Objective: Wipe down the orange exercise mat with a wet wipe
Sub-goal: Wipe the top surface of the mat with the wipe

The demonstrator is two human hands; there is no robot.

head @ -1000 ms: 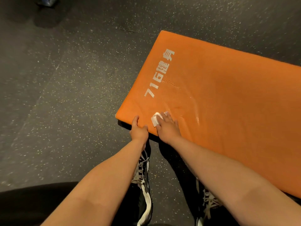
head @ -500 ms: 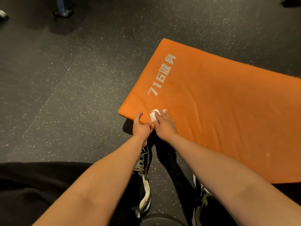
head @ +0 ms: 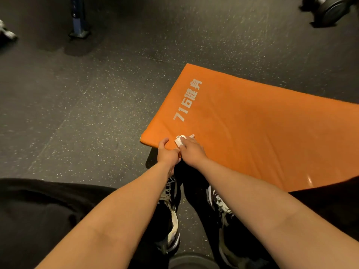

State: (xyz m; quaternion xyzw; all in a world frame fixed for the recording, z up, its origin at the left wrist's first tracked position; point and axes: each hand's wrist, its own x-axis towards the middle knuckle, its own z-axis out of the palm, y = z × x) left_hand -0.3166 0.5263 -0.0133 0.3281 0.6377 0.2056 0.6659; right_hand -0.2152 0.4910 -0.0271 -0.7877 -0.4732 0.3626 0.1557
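**Hands meet at the mat's near corner, wipe pressed to the surface**

The orange exercise mat lies flat on the dark speckled floor, filling the view from centre out to 3 o'clock, where the frame cuts it off. Its short edge runs from the near corner, just left of the hands, up toward 1 o'clock. White lettering follows that edge. The long near edge heads toward 4 o'clock and passes under the right forearm.

The left hand grips the near edge beside the corner, thumb on top and fingers curled at the rim. A dark shadow sits under the edge there. The right hand, touching the left, bends its fingers over the bunched white wet wipe and holds it against the mat.

From 7 to 11 o'clock the floor is open beyond the short edge. A blue post stands on it at 11 o'clock and a dumbbell lies at 1 o'clock, both well apart from the mat. Two black-and-white shoes stand at 6 o'clock, just short of the near edge. A dark round object sits between them at the bottom; what it is cannot be told.
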